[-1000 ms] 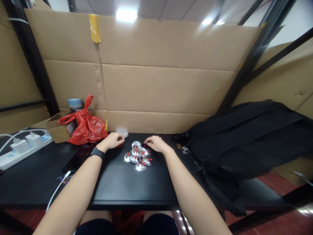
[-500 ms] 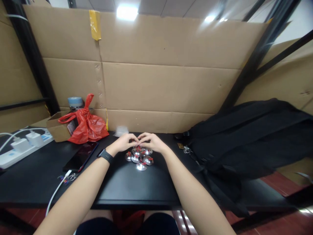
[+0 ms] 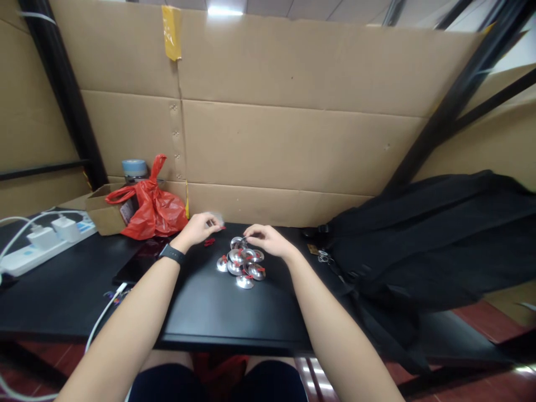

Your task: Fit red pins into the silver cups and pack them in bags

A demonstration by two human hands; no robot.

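Several shiny finger cymbals (image 3: 234,267) with red straps lie in a heap on the black table. My right hand (image 3: 268,241) is behind the heap, its thumb and fingers pinched at the edge of the rearmost cymbal (image 3: 237,243). To the left of that, my left hand (image 3: 200,229), with a dark watch on the wrist, pinches a small red strap (image 3: 223,228); only its end shows past the fingertips. Just below the left hand, a loose red strap (image 3: 209,242) rests on the table.
A red plastic bag (image 3: 156,209) and a cardboard box (image 3: 104,215) stand back left, near a power strip (image 3: 50,245). A phone (image 3: 138,262) lies under my left forearm. A black backpack (image 3: 431,240) fills the right side. Cardboard (image 3: 276,145) walls the back.
My hands, together over the heap before, have moved apart, the left hand going left with a red strap. A cymbal behind the heap and a loose red strap now show. The view has tilted down slightly.
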